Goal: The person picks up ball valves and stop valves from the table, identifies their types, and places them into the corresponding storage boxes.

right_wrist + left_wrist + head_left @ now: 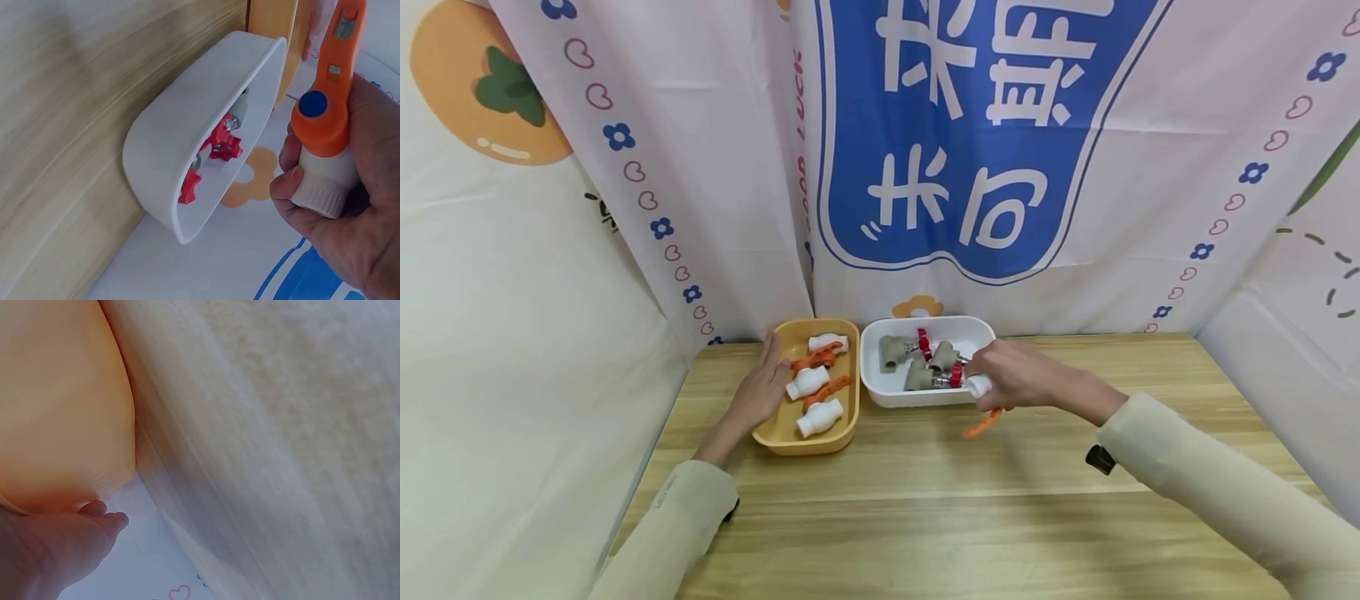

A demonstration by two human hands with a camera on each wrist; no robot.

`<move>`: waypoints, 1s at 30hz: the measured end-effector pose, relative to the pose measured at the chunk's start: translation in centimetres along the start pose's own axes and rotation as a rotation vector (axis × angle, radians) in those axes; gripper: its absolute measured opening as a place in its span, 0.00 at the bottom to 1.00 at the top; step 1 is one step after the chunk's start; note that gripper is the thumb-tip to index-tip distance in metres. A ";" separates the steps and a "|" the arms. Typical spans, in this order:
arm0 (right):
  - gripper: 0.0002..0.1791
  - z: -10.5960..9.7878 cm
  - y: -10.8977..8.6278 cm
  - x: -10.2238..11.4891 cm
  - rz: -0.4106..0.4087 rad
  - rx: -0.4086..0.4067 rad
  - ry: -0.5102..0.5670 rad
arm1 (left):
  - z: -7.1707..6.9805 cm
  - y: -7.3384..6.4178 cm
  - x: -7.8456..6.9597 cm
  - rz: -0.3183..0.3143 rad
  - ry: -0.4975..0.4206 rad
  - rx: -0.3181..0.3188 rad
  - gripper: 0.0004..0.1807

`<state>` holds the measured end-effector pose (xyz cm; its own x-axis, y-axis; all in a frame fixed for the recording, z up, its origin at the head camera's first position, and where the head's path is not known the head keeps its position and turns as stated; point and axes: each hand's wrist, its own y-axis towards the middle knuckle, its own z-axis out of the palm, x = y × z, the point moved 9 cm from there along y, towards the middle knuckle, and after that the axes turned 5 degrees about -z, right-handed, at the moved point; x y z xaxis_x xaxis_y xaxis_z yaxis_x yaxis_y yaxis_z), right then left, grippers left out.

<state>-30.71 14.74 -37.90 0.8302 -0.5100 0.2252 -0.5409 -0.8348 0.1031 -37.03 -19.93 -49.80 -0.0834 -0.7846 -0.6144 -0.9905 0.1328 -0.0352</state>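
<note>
My right hand (1011, 375) grips a white plastic ball valve (324, 181) with an orange lever, at the right front corner of the white bin (887, 398). In the right wrist view the thumb and fingers wrap its white body, and the lever with a blue cap sticks out. My left hand (762, 390) holds the left rim of the yellow bin (808, 446), thumb over the rim and fingers along the outer wall. Inside the yellow bin lie several white ball valves (820, 418) with orange levers. Grey stop valves (892, 353) with red knobs (924, 343) lie in the white bin.
Both bins stand side by side at the back of the wooden table (880, 517), close to a printed curtain (737, 167). More curtain hangs along the left and right sides.
</note>
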 end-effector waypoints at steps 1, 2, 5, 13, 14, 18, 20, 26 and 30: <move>0.09 0.0 0.3 0.2 -0.001 -0.001 -0.004 | 0.0 0.0 0.0 0.004 0.000 -0.001 0.38; 0.09 0.0 0.6 0.5 -0.004 -0.004 -0.013 | 0.0 0.0 0.0 0.005 -0.004 -0.002 0.38; 0.08 0.1 1.5 1.1 -0.019 -0.015 -0.009 | 0.0 0.0 0.0 0.015 -0.005 -0.002 0.40; 0.07 0.5 4.0 2.3 -0.046 -0.025 0.000 | 0.0 -0.1 0.1 0.008 -0.010 0.007 0.41; 0.07 0.6 4.3 2.4 -0.046 -0.021 -0.002 | 0.0 0.0 0.1 0.006 -0.010 0.005 0.40; 0.07 0.8 5.4 2.8 -0.049 -0.010 0.002 | 0.0 0.0 0.1 0.004 -0.009 0.002 0.40; 0.07 0.8 5.9 2.9 -0.053 -0.014 0.003 | 0.1 0.0 0.0 0.006 -0.009 0.004 0.41; 0.08 1.2 7.4 3.3 -0.059 -0.022 0.014 | 0.0 0.1 0.0 0.007 0.017 -0.003 0.39; 0.09 1.7 8.6 3.6 -0.052 -0.015 0.011 | 0.0 0.1 0.0 0.011 0.027 -0.007 0.39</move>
<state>-32.15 5.42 -37.85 0.8557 -0.4635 0.2302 -0.4989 -0.8569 0.1293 -37.12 -19.93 -49.83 -0.0971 -0.7991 -0.5933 -0.9903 0.1374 -0.0229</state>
